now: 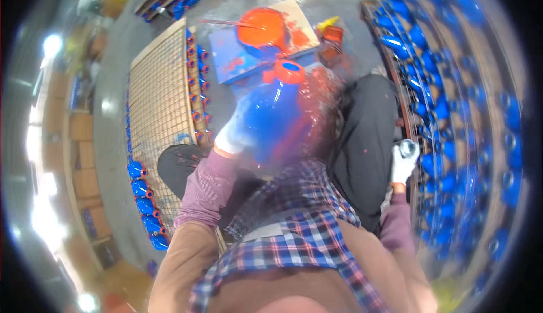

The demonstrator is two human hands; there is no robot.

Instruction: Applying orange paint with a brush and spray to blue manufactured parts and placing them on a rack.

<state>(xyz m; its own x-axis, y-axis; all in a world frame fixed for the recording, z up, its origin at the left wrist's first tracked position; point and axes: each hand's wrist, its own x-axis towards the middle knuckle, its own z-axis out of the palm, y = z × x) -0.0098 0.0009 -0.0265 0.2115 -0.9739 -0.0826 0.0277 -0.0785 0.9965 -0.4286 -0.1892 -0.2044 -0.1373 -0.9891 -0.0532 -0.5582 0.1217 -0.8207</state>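
Red-rimmed blue piece (pixel 274 112), gripped in gloved left hand (pixel 233 131).
Held over the lap, near red bowl (pixel 261 25). Also gripped, in gloved right hand (pixel 401 168) beside rack (pixel 369 13): grey round part (pixel 407 148).

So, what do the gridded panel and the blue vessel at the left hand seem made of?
Gridded panel: perhaps matte wire mesh over wood or board, judging by thin crossing lines and pale tan behind.
Blue vessel: probably glossy paint, from its bright highlight; metal, glass or plastic beneath, unclear.
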